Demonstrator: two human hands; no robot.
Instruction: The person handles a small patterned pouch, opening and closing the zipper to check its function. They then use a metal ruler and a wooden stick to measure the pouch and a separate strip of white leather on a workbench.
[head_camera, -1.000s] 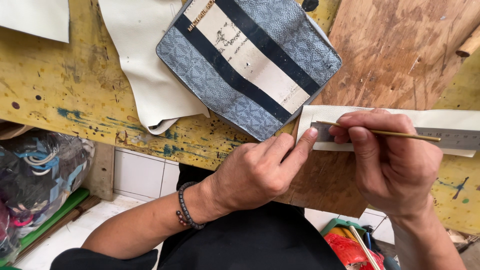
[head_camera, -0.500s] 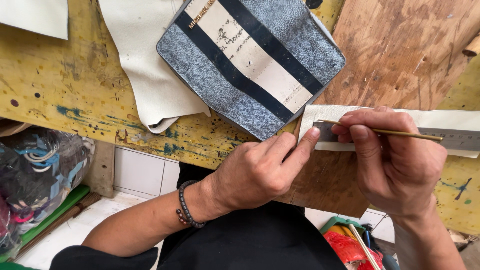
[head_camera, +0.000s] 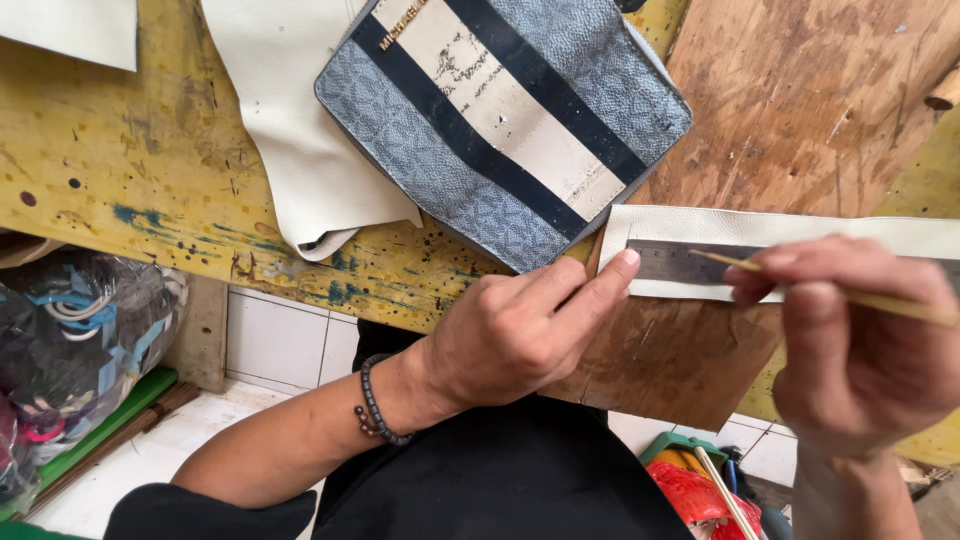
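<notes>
Item: strip of cream leather (head_camera: 790, 228), long, narrow and finely grained, lying flat on a bare wooden board (head_camera: 800, 100) with coarse streaked grain; the strip serves as landmark for all that follows. Lying lengthwise on the strip is a flat grey metal ruler (head_camera: 680, 262), dull and scuffed. The left hand (head_camera: 520, 330) is resting just below the strip's left end, fingers curled, the index fingertip pressing on the ruler's end, nothing gripped; a dark beaded bracelet (head_camera: 375, 405) is circling its wrist. The right hand (head_camera: 860, 350) is hovering over the strip's right half, thumb and fingers pinching closed on a thin pale wooden stick (head_camera: 880, 300), its pointed tip reaching over the ruler. Up and left of the strip, a rectangular wallet (head_camera: 500, 110) is lying tilted, grey patterned cloth crossed by dark navy and cream bands. Further left, a loose sheet of smooth off-white leather (head_camera: 290, 140) is hanging over the edge of a yellow workbench (head_camera: 120, 190), its paint worn, chipped and speckled.
</notes>
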